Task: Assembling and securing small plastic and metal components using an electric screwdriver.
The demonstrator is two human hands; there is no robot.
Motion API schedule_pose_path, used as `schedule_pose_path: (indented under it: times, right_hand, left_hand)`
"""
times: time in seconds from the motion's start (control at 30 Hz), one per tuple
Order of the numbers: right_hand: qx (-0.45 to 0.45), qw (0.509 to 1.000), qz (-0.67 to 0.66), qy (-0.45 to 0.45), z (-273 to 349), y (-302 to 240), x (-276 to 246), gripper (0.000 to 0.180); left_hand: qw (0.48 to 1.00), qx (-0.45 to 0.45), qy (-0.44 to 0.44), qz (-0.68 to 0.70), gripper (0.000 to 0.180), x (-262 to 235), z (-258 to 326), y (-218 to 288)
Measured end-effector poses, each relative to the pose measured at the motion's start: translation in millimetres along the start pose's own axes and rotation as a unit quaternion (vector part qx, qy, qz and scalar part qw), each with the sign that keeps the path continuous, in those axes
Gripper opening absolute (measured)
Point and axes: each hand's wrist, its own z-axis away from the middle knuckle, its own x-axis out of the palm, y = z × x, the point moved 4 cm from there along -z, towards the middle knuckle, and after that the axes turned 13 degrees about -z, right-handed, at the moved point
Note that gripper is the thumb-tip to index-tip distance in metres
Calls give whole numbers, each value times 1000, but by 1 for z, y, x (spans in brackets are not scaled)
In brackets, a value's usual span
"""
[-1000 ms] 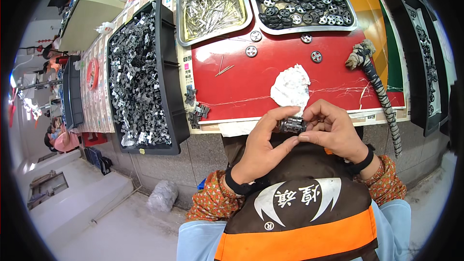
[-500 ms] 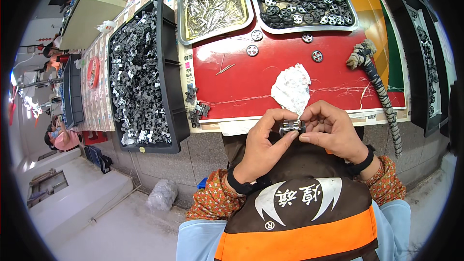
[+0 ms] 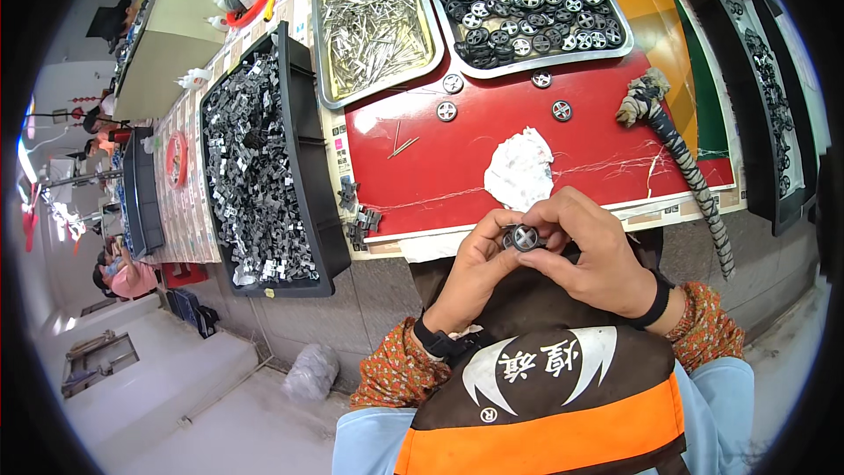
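In front of my lap, both hands pinch one small black toy wheel [image 3: 525, 237] with a silver spoked face turned toward me. My left hand [image 3: 475, 277] grips it from the left with thumb and fingers. From the right, the thumb and bent fingers of my right hand [image 3: 598, 257] close on it too. What sits behind the wheel is hidden by my fingers. Just beyond my hands a crumpled white cloth [image 3: 520, 169] lies on the red board [image 3: 413, 193]. A few loose wheels [image 3: 561, 110] and thin metal pins [image 3: 403, 148] rest farther off on that board.
Left stands a black bin [image 3: 308, 167] of small dark clips. At the back are a metal tray [image 3: 329, 88] of pins and another [image 3: 527, 62] of wheels. Rightward lie a cloth-wrapped hammer-like tool [image 3: 690, 171] and a black bin [image 3: 747, 62] of parts.
The held piece has turned from edge-on, with metal between its dark ends, to showing a spoked wheel face. My hands have come closer together around it. The view has shifted slightly.
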Motion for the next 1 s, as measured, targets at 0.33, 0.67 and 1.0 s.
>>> schedule_pose_path:
  times: [0.33, 0.67, 1.0]
  right_hand:
    - [-25, 998, 32, 42, -1, -16, -29, 36]
    - [-32, 853, 370, 365, 88, -19, -330, 40]
    - [-33, 906, 348, 237, -8, -21, -191, 25]
  left_hand:
    - [996, 47, 24, -75, 41, 11, -2, 15]
    - [907, 108, 211, -348, 24, -46, 19, 45]
    - [605, 200, 415, -650, 15, -97, -8, 103]
